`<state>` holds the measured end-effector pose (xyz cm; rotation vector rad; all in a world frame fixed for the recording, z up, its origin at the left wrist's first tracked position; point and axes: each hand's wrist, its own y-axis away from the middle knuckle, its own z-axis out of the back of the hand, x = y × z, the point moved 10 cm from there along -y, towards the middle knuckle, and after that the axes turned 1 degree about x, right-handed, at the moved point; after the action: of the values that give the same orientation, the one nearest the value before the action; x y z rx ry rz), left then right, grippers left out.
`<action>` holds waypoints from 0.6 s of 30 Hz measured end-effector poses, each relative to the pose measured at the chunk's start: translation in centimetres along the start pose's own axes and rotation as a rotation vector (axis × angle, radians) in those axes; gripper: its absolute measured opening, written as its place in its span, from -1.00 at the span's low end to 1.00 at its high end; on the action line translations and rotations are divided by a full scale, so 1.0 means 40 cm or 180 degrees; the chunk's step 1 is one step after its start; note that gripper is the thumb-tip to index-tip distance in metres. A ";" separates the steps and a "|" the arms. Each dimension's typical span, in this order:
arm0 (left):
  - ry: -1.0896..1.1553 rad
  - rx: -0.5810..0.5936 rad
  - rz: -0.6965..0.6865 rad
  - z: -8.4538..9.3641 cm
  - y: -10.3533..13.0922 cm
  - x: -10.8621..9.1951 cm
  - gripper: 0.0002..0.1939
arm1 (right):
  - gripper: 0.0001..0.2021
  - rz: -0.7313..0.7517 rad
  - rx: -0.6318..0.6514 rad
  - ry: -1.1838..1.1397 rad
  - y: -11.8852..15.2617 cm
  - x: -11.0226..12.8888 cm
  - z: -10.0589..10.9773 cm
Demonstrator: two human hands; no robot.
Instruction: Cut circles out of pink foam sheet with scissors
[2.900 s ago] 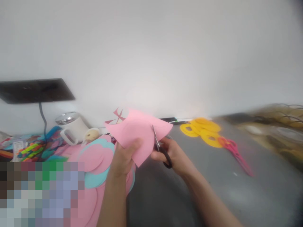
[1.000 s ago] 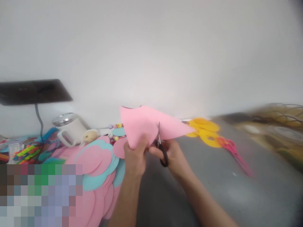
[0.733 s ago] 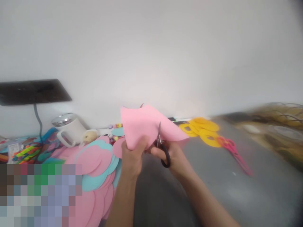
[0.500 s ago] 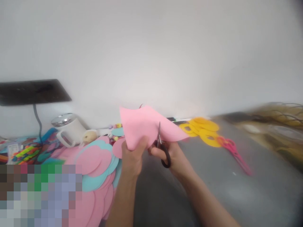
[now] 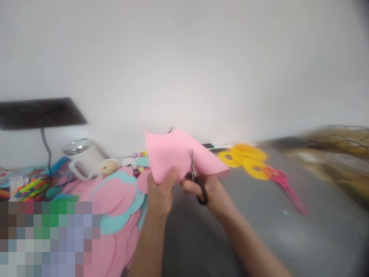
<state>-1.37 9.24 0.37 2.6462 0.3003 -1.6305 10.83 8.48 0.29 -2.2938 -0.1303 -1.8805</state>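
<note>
right of the white mug, the left hand pinches the pink sheet above the counter; the right hand grips the black-handled scissors. the sheet has turned since moments ago, so the cut seems onto another stretch.

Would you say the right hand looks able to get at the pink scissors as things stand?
Probably not without letting go first: the right hand is holding black-handled scissors at the pink paper. Otherwise, nothing seems to block its way to the pink scissors.
</note>
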 end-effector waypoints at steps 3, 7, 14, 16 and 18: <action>0.0042 0.0139 0.0022 -0.014 0.002 0.000 -0.84 | -0.65 0.0000 -0.0054 -0.0030 0.000 0.000 0.001; 0.0184 0.0292 0.0071 -0.031 0.007 0.011 -0.78 | -0.75 -0.0061 -0.0286 0.0136 0.001 -0.001 0.019; 0.0190 0.1105 -0.0306 -0.101 0.023 0.003 -0.72 | -0.72 0.0077 -0.0462 0.0252 -0.004 0.008 0.039; -0.0080 0.1258 -0.0330 -0.112 0.026 0.013 -0.70 | -0.70 0.0123 -0.0467 0.0213 -0.006 0.001 0.043; -0.0273 0.0898 -0.0383 -0.080 0.014 0.023 -0.73 | -0.67 0.0153 -0.0452 0.0191 -0.007 -0.006 0.043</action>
<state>1.96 9.20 0.98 2.7931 0.2482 -1.9510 12.39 9.08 -0.27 -2.3036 0.0676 -1.9916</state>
